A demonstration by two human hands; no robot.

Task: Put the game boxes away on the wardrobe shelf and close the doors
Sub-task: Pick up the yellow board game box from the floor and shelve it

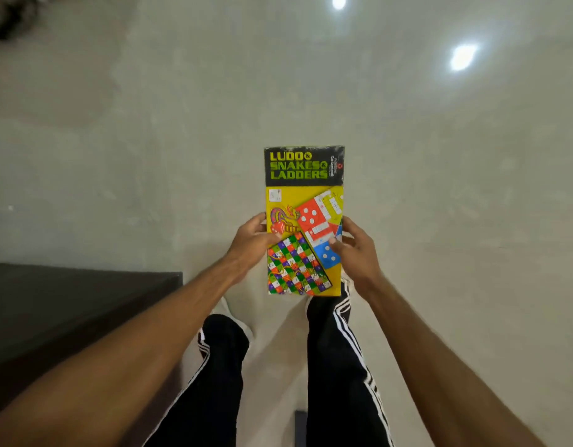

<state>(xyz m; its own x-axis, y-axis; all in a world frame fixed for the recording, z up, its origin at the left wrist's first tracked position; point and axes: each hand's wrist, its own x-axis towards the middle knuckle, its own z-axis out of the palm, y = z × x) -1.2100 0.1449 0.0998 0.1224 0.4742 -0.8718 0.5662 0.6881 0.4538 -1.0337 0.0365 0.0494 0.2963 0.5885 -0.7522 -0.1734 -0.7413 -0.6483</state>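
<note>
Hands gripping "LUDO & SNAKES & LADDERS" box

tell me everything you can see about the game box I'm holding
The game box is a flat, tall rectangle, seemingly printed cardboard with scuffed edges. Its black top band reads "Ludo & Snakes & Ladders" in yellow-green; below, on yellow, are pictures of a Ludo board, a snakes-and-ladders grid, a snake and a red die. It is held face up, title end away from you, above the pale floor. The left hand grips its left edge and the right hand its right edge, thumbs on the front.
</note>
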